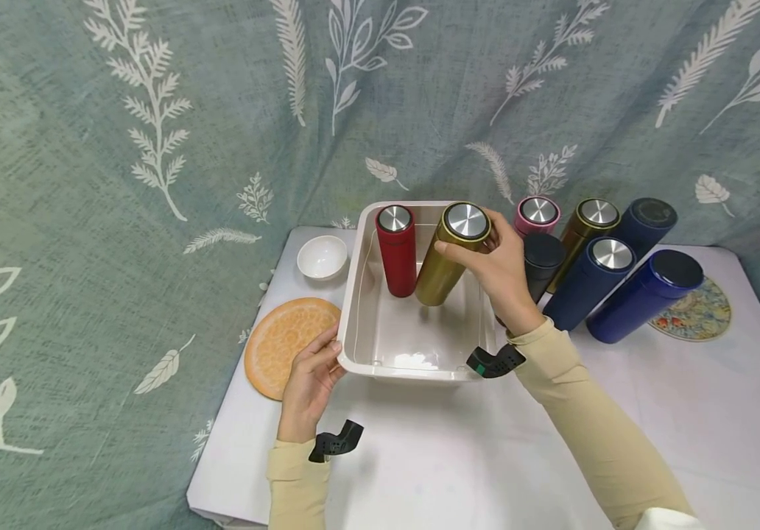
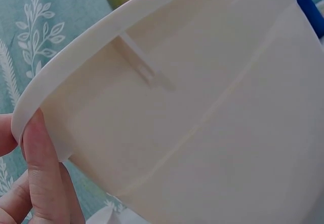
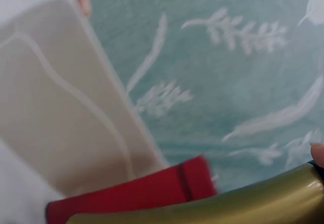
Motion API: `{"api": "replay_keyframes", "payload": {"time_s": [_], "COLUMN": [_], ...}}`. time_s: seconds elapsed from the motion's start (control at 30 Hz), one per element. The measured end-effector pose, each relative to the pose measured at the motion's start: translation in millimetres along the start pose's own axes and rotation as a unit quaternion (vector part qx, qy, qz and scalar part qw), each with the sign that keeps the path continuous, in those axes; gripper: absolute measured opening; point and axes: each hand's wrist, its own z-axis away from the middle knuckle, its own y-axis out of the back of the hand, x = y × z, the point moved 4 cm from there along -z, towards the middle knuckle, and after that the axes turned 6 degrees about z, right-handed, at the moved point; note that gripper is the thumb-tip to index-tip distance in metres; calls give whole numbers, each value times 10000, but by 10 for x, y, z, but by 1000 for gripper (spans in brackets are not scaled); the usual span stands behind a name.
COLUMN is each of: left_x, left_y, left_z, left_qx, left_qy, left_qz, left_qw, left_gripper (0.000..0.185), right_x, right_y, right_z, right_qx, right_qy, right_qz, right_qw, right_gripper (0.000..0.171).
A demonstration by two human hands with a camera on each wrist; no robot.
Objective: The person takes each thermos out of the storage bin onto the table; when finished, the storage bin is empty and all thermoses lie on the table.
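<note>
My right hand (image 1: 501,266) grips a gold thermos bottle (image 1: 442,266) near its silver-topped lid, thumb on the near side. The bottle is tilted a little inside a white plastic bin (image 1: 389,346). Beside it a red thermos bottle (image 1: 397,254) stands in the bin; the right wrist view shows the red bottle (image 3: 136,193) alongside the gold one (image 3: 243,203). My left hand (image 1: 310,383) pinches the bin's front left rim. In the left wrist view, the fingers (image 2: 40,158) hold the rim from outside and under its lip.
Several bottles stand right of the bin, among them a pink one (image 1: 537,213), a black one (image 1: 542,261) and a bright blue one (image 1: 645,298). A white bowl (image 1: 322,258) and an orange round mat (image 1: 287,353) lie left. A patterned round mat (image 1: 701,313) is at right.
</note>
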Motion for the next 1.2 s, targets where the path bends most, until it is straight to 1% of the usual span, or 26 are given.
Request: {"api": "replay_keyframes", "payload": {"time_s": [0.17,0.27,0.33,0.43,0.57,0.6,0.77,0.83,0.97,1.07,1.13,1.2], "left_x": [-7,-12,-14,-17,-16,-16,-13,-11,-9,-12,-9,-4], "left_y": [7,12,9,2,-1,0,-4,-9,-13,-16,-15,-12], "left_z": [1,0,1,1,-5,-7,-9,-8,0,5,6,6], "left_qx": [-48,-50,-45,-51,-29,-6,92,87,69,65,58,49], "left_qy": [-70,-80,-73,-50,-47,-43,-16,-10,-13,-12,-5,6], "left_qz": [-12,-23,-25,-8,19,21,21,4,-11,-27,-52,-66], "left_qw": [10000,10000,10000,10000,10000,10000,10000,10000,10000,10000,10000,10000], "left_gripper": [34,34,34,33,33,33,31,31,30,31,31,30], "right_x": [-252,-392,-483,-613,-737,-755,-788,-792,-785,-752,-704,-644], "right_y": [105,174,231,334,468,493,604,655,769,865,929,986], "right_z": [162,262,335,446,582,612,757,806,887,939,968,989], "right_qx": [111,225,316,478,645,670,808,869,961,1021,1071,1121], "right_qy": [390,697,929,1294,1586,1620,1739,1811,1958,1969,1923,1850], "right_qz": [-278,-580,-814,-1179,-1527,-1582,-1525,-1560,-1825,-1973,-2009,-1953], "right_qw": [9988,9956,9918,9834,9733,9717,9695,9671,9587,9549,9546,9566], "right_gripper": [65,64,63,62,63,64,66,67,68,69,70,70]}}
